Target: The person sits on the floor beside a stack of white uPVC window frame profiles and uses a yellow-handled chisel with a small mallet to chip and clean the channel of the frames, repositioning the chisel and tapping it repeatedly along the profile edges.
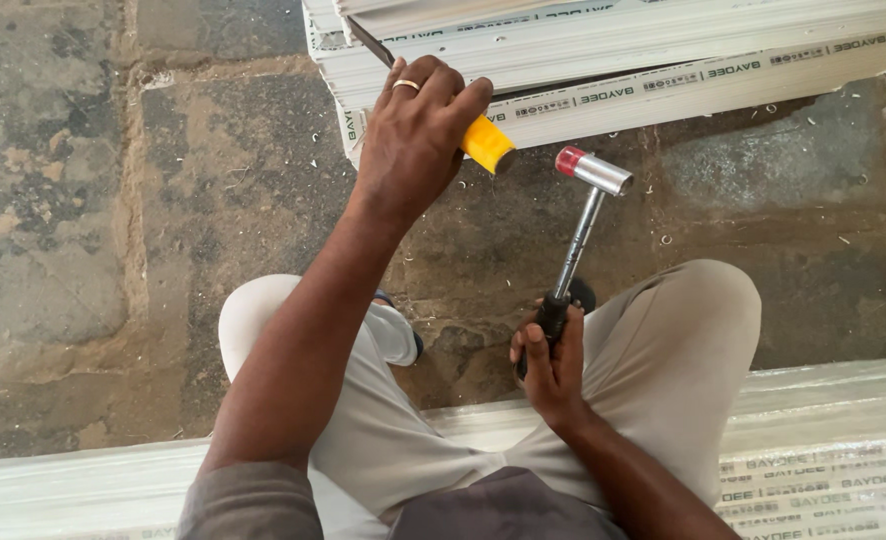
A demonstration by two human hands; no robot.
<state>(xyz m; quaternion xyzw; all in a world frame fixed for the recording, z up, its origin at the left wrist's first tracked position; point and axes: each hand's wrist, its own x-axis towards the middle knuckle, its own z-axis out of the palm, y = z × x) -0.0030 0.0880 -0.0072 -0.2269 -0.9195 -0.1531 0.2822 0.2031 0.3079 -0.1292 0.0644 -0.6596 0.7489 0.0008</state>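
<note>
here, yellow-handled chisel; chrome hammer

Makeshift fabrication spot, likely window-frame workshop or building site. Rough, stained stone floor littered with white shavings. Stacked white plastic frame profiles along floor's far edge, more film-wrapped profiles at near edge. Hand tools in use.

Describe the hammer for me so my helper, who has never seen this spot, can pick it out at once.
Start at the stack of long white plastic profiles lying on the stone floor. Just below its edge, the right hand grips a black-handled hammer with a thin metal shaft. Its shiny cylindrical head with a red cap sets it apart from the yellow-handled chisel in the left hand.
</note>
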